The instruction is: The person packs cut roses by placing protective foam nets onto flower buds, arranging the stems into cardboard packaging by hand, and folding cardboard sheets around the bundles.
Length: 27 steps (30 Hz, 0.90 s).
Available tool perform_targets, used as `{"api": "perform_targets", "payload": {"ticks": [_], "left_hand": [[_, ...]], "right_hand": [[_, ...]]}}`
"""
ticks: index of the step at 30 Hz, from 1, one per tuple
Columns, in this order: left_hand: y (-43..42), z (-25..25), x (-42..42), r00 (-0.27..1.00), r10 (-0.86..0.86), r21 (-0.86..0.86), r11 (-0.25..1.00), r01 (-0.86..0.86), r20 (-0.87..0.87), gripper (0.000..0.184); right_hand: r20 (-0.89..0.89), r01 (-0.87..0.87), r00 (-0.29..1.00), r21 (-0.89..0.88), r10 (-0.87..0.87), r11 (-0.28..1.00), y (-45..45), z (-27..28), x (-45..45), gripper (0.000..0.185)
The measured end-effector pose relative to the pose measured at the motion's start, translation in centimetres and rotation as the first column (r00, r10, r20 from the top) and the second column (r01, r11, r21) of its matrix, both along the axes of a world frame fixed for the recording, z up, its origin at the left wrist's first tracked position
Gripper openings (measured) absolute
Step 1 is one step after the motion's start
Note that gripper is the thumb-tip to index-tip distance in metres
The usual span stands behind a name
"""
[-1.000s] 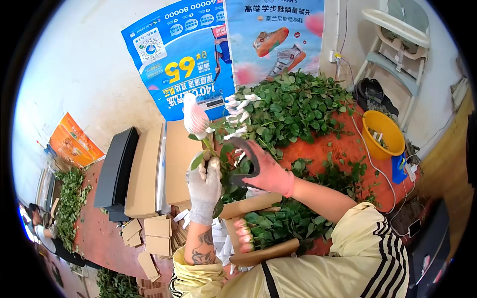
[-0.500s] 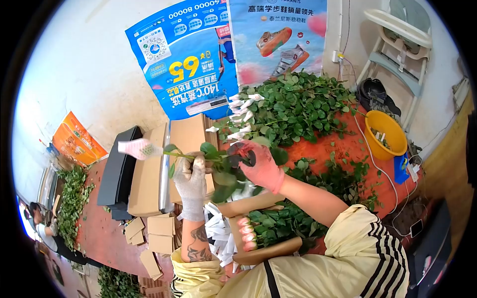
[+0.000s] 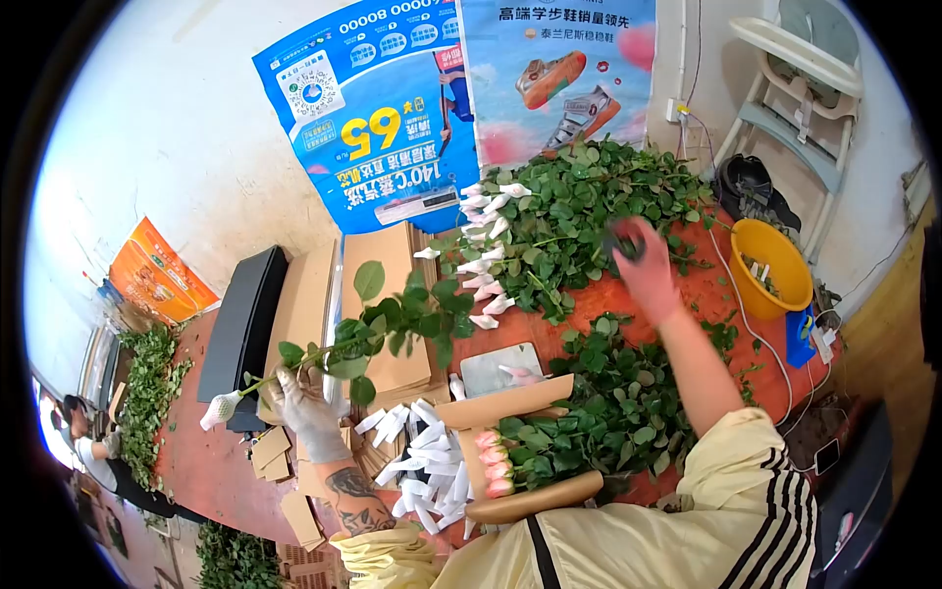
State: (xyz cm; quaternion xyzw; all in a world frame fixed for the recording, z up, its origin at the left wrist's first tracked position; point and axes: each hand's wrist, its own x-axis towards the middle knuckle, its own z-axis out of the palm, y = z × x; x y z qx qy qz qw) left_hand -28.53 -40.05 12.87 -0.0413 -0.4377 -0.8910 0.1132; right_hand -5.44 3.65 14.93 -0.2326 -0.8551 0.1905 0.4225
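Pinching a rose (image 3: 347,367) by its stem (image 3: 258,386), the left hand (image 3: 306,412) has the likely light, bruisable, netted bloom (image 3: 221,410) just beyond its fingers, a sound hold; whether the right hand (image 3: 645,263) grips anything cannot be told.

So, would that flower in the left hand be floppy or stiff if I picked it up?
The flower is probably fairly stiff: it reaches past both sides of the left hand without sagging much. It's likely light, since one hand holds it up. Its leaves look thin, so they might bend easily.
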Motion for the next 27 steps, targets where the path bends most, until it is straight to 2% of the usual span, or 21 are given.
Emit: {"api": "perform_targets", "payload": {"ticks": [1, 2, 3, 4, 5, 6, 7, 8, 9, 10, 12, 13, 14, 15, 16, 19, 21, 23, 24, 25, 27], "left_hand": [[0.5, 0.2, 0.3, 1.000, 0.005, -0.009, 1.000, -0.005, -0.001, 0.036], [2.1, 2.2, 2.4, 0.993, -0.015, 0.008, 1.000, 0.015, 0.115, 0.037], [3.0, 1.1, 2.3, 0.999, 0.007, -0.118, 0.993, -0.001, 0.052, 0.032], [3.9, 0.0, 2.3, 0.999, 0.031, -0.237, 0.971, -0.033, -0.014, 0.028], [5.6, -0.6, 2.9, 0.998, -0.051, -0.143, 0.989, 0.047, -0.028, 0.023], [7.3, -0.7, 4.0, 0.993, -0.088, -0.240, 0.968, 0.067, -0.080, 0.021], [8.9, -1.2, 4.6, 0.966, -0.200, -0.271, 0.951, 0.151, -0.163, 0.021], [10.8, -1.5, 5.8, 0.944, -0.249, -0.314, 0.933, 0.174, -0.216, 0.021], [12.2, -2.5, 6.3, 0.903, -0.316, -0.383, 0.903, 0.192, -0.292, 0.022], [12.8, -1.4, 8.1, 0.908, -0.393, -0.580, 0.778, 0.241, -0.149, 0.023], [13.2, -3.7, 7.9, 0.849, -0.276, -0.853, 0.415, -0.317, -0.450, 0.018], [13.4, -4.5, 7.4, 0.533, -0.258, -0.571, 0.106, -0.814, -0.806, 0.016], [13.1, -5.6, 7.4, 0.541, -0.254, -0.579, 0.105, -0.809, -0.802, 0.016], [12.6, -1.4, 9.7, 0.738, -0.385, -0.823, 0.126, -0.554, -0.555, 0.021], [12.0, 2.8, 11.9, 0.827, -0.506, -0.969, 0.100, -0.227, -0.245, 0.028], [11.5, 2.1, 12.3, 0.700, -0.642, -0.931, 0.353, -0.091, -0.312, 0.046], [8.4, 1.4, 11.5, 0.646, -0.678, -0.932, 0.323, -0.167, -0.351, 0.057], [5.4, 3.5, 13.8, 0.742, -0.670, -0.732, 0.521, 0.438, -0.033, 0.072], [5.2, 3.8, 14.4, 0.790, -0.581, -0.764, 0.595, 0.249, -0.196, 0.065], [5.2, 4.7, 15.2, 0.820, -0.540, -0.733, 0.634, 0.247, -0.190, 0.051], [5.1, 5.7, 14.4, 0.671, -0.468, -0.771, 0.585, -0.252, -0.575, 0.034]], "right_hand": [[0.228, 0.167, 0.951, 0.195, -0.210, 0.967, 1.9, 0.7, -1.0, 0.069], [0.426, 0.218, 0.876, 0.068, -0.226, 0.974, 2.2, 2.8, -1.2, 0.081], [0.596, 0.275, 0.779, -0.043, -0.196, 0.961, 1.9, 4.9, -1.8, 0.093], [0.423, 0.201, 0.873, 0.141, -0.242, 0.969, 1.0, 3.8, -2.1, 0.097], [0.302, 0.105, 0.933, 0.287, -0.194, 0.952, 0.3, 2.3, -2.7, 0.097], [0.130, -0.167, 0.982, 0.243, 0.139, 0.955, -3.8, 4.4, -2.5, 0.087], [-0.015, -0.575, 0.818, -0.069, 0.576, 0.815, -7.3, 6.8, -2.5, 0.074], [0.198, -0.517, 0.851, 0.143, 0.487, 0.844, -10.0, 6.5, -2.0, 0.064], [0.336, -0.584, 0.806, 0.325, 0.487, 0.744, -13.0, 6.9, -1.5, 0.064], [0.345, -0.672, 0.739, 0.318, 0.578, 0.669, -14.9, 5.9, -1.2, 0.059], [0.529, -0.786, 0.581, 0.169, 0.618, 0.594, -17.7, 6.2, -1.8, 0.060], [0.431, -0.775, 0.630, 0.293, 0.646, 0.559, -18.5, 6.5, -1.7, 0.055], [0.374, -0.757, 0.653, 0.302, 0.658, 0.579, -18.9, 5.9, -2.0, 0.051], [0.318, -0.740, 0.672, 0.306, 0.668, 0.599, -19.0, 4.9, -2.3, 0.048], [0.333, -0.751, 0.661, 0.293, 0.673, 0.592, -18.5, 4.2, -2.6, 0.048], [0.215, -0.699, 0.711, 0.311, 0.669, 0.643, -17.3, 2.5, -2.7, 0.039], [0.111, -0.640, 0.759, 0.304, 0.641, 0.706, -16.5, 2.3, -2.5, 0.036], [0.151, -0.642, 0.757, 0.352, 0.636, 0.681, -16.2, 2.2, -2.9, 0.036], [0.137, -0.649, 0.750, 0.346, 0.648, 0.678, -16.6, 2.7, -2.8, 0.036], [0.129, -0.662, 0.737, 0.334, 0.664, 0.670, -17.1, 2.9, -2.8, 0.035], [0.145, -0.703, 0.701, 0.305, 0.698, 0.643, -17.9, 2.5, -3.0, 0.037]]}}
